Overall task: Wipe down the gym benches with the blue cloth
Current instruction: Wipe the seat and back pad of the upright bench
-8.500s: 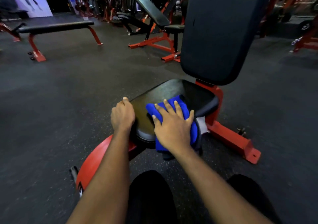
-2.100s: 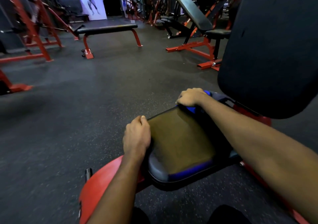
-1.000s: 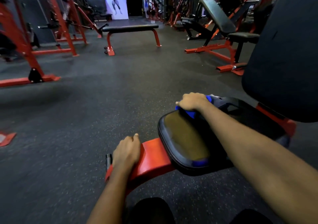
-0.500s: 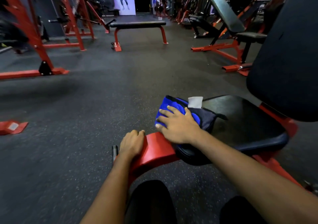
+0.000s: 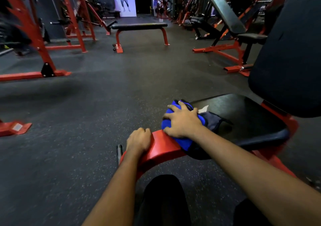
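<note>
The bench in front of me has a black seat pad (image 5: 243, 118), a tall black backrest (image 5: 286, 60) at the right and a red frame (image 5: 161, 145). My right hand (image 5: 182, 121) lies with spread fingers on the bunched blue cloth (image 5: 165, 125). It presses the cloth against the front left edge of the seat, where the pad meets the red frame. My left hand (image 5: 139, 140) grips the curved red frame just left of the cloth, fingers curled over its edge.
A flat black bench (image 5: 139, 26) on red legs stands across the dark rubber floor ahead. An incline bench (image 5: 229, 17) is at the far right. Red rack uprights (image 5: 34, 34) and a red foot plate (image 5: 13, 127) are at the left. My knees (image 5: 163, 199) are below.
My right hand has brought the cloth from the seat's far edge to its front edge and slid it down a little. My left hand has stayed on the red frame.
</note>
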{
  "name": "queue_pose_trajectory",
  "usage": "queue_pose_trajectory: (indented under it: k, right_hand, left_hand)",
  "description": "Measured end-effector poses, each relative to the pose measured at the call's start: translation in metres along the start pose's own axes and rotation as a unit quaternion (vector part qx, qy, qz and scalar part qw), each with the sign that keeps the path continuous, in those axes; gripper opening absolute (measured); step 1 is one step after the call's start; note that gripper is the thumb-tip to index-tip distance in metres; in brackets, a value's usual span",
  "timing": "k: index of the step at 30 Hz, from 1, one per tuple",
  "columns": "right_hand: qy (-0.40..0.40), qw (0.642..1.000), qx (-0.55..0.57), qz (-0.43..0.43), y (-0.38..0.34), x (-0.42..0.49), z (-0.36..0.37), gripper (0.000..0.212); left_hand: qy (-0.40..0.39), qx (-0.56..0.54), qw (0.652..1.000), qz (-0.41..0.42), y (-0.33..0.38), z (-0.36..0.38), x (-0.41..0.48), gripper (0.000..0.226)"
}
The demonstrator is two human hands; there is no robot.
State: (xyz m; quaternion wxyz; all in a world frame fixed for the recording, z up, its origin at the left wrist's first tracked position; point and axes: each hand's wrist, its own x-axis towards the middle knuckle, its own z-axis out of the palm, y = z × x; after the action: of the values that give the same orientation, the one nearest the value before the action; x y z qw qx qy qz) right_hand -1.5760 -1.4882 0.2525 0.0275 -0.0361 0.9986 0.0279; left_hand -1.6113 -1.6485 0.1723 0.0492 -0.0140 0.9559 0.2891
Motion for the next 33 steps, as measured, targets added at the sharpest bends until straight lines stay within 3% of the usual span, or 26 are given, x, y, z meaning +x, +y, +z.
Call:
queue_pose_trajectory:
  k: [4, 10, 19, 28, 33]
  right_hand:
    - [0.009, 0.999, -0.006, 0.036, -0.011, -0.014, 0.008, 0.054]
    - [-0.039, 0.994, -0.06, 0.083, -0.03, 0.017, -0.004, 0.049]
    - [0.11, 0.987, -0.064, 0.098, -0.041, -0.083, 0.031, 0.042]
    - [0.098, 0.984, -0.073, 0.128, -0.05, -0.029, 0.022, 0.044]
    - [0.228, 0.965, -0.029, 0.126, -0.042, -0.085, 0.049, 0.045]
  left_hand:
    - [-0.005, 0.003, 1.0, 0.019, -0.003, 0.0, 0.001, 0.044]
    - [-0.005, -0.002, 1.0, 0.026, -0.005, 0.0, -0.002, 0.049]
    - [-0.012, 0.007, 0.999, 0.031, -0.001, -0.004, -0.01, 0.048]
    - [-0.012, 0.009, 0.999, 0.043, 0.001, -0.011, -0.016, 0.05]
    - [-0.007, 0.014, 0.999, 0.046, 0.002, -0.01, -0.018, 0.049]
